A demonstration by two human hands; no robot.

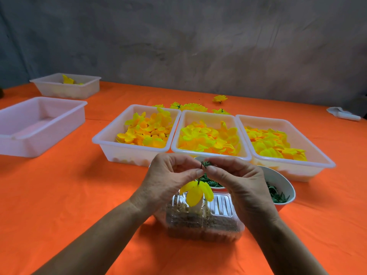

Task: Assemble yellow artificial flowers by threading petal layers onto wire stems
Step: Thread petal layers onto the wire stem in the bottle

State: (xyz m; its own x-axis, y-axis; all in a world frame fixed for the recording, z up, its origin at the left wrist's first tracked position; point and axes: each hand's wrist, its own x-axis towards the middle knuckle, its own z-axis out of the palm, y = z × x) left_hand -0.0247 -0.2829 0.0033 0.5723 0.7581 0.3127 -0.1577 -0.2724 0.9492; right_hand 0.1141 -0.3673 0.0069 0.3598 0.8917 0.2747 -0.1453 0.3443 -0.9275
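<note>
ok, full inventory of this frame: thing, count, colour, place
petal trays: 3, white, side by side mid-table, holding yellow petals
empty tray: 1, white, left
far tray: 1, white, back left, a yellow piece inside
finished flowers: several, yellow, behind the petal trays
bowls: 2, white, holding green pieces, front of the trays
clear box: 1, transparent, under the hands
tablecloth: 1, orange
white object: 1, far right
petal layer: 1, yellow, on the wire stem
left hand: fingers pinch the stem
right hand: fingers pinch a green piece

Head view looks forward and down, close over the table (59,195).
</note>
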